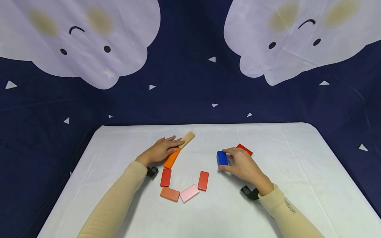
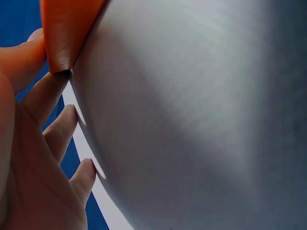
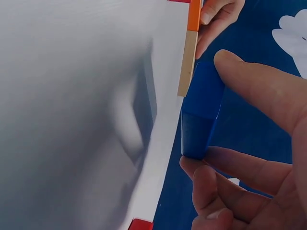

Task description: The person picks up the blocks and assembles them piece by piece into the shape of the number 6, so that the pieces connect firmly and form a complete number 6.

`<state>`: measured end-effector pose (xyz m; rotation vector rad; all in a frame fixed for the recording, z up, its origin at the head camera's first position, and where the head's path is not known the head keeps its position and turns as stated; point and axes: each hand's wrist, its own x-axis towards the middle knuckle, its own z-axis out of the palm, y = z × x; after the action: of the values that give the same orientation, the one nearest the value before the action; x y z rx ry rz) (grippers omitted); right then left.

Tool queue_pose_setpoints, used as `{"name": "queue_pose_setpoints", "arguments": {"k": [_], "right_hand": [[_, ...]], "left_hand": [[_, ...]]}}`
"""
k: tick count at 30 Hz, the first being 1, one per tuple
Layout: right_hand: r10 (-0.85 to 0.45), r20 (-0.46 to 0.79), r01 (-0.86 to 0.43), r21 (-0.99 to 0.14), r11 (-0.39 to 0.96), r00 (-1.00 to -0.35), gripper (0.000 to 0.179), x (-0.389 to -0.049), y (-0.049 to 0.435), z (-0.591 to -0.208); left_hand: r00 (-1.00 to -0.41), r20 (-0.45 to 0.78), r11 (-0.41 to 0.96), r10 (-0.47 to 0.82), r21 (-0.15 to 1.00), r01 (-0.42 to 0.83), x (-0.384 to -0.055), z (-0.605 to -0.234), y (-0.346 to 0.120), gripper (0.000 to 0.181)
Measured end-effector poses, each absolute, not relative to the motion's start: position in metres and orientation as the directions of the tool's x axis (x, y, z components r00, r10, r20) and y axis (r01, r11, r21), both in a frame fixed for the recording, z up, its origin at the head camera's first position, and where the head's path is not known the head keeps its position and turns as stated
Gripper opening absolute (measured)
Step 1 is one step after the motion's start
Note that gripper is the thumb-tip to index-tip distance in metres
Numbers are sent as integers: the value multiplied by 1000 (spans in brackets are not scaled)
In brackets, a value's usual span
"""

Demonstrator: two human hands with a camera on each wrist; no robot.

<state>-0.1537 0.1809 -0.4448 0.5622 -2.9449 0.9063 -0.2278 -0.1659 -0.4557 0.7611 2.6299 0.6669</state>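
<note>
My right hand point(image 1: 244, 167) pinches a blue block point(image 1: 222, 158) between thumb and fingertips. In the right wrist view the blue block point(image 3: 200, 108) stands out above the white cloth, its shadow to the left. To the left, my left hand point(image 1: 160, 150) rests with fairly straight fingers at an orange block point(image 1: 171, 159) and a plain wooden block point(image 1: 188, 139), which meet end to end. Its thumb and a fingertip touch the orange block point(image 2: 72, 33) in the left wrist view.
A curve of blocks continues below the orange one: a red block point(image 1: 165, 178), a salmon block point(image 1: 170, 194), a pink block point(image 1: 189, 193) and another red block point(image 1: 203, 180). Behind my right hand lies a bright red block point(image 1: 245, 149). A dark blue curtain point(image 1: 190, 99) backs the white table point(image 1: 208, 215).
</note>
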Motion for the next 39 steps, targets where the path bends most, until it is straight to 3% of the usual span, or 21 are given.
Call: {"name": "queue_pose_setpoints", "arguments": {"k": [39], "right_hand": [[-518, 54, -464, -534, 707, -853, 66, -170, 134, -444]], "left_hand": [[-805, -182, 757, 564, 502, 418, -226, -452, -164, 46]]}}
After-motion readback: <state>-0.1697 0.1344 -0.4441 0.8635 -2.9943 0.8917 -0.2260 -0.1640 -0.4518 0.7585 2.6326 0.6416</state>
